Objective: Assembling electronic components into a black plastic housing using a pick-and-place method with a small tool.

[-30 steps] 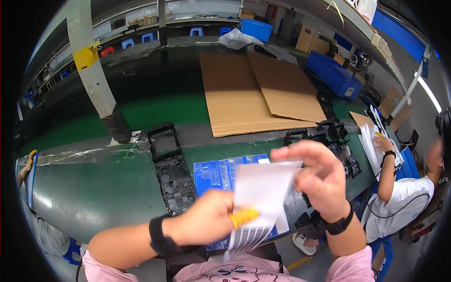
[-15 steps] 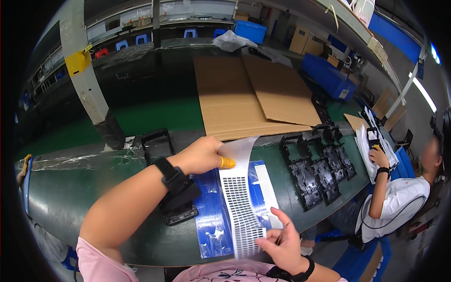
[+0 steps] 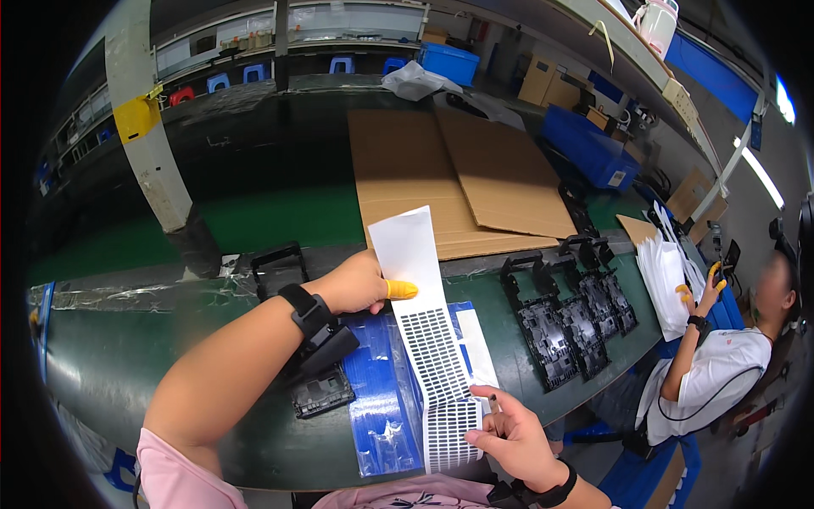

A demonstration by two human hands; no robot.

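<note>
A white sheet of small dark rectangular labels [image 3: 431,339] stretches between my hands, with a crease across its lower part. My left hand [image 3: 360,284], a yellow cot on one finger, grips its blank upper portion. My right hand [image 3: 515,441] has thumb and forefinger at the sheet's lower right edge; a tiny dark spot shows by its fingers, too small to name. Beneath the sheet lies a blue board [image 3: 373,416] covered with clear film or tape, with a white strip [image 3: 482,348] on its right. Partly hidden by my left forearm is a black plastic frame part [image 3: 322,392].
Several black plastic frames [image 3: 551,339] line the green table [image 3: 212,373] at right. Flat cardboard [image 3: 394,178] lies beyond my hands. A post [image 3: 153,165] rises at left. A co-worker [image 3: 712,373] sits at right beside white bags [image 3: 661,284]; an overhead shelf [image 3: 627,55] runs above.
The sheet's top has swung left and now stands flatter toward the camera. My left hand has shifted slightly left. The co-worker's hands have lifted away from the white bags.
</note>
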